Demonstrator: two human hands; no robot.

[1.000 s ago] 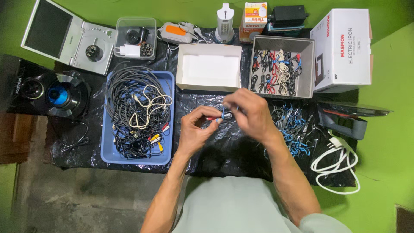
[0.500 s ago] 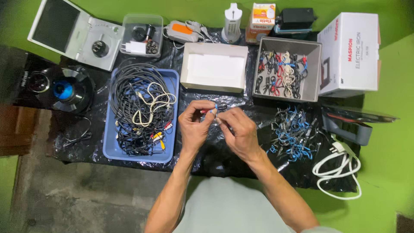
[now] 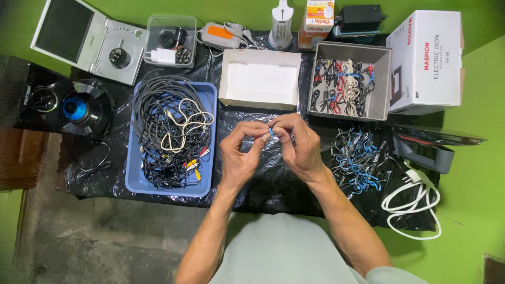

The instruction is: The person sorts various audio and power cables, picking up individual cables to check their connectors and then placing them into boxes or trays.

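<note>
Blue tie (image 3: 271, 131) was pinched between the left hand (image 3: 239, 155) and right hand (image 3: 300, 147), above black plastic sheet (image 3: 273, 184); green wall (image 3: 473, 173) stood right; grey floor (image 3: 105, 236) lay below.

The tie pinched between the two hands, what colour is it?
Blue. The tie shows in the head view, pinched between the left hand and right hand.
</note>
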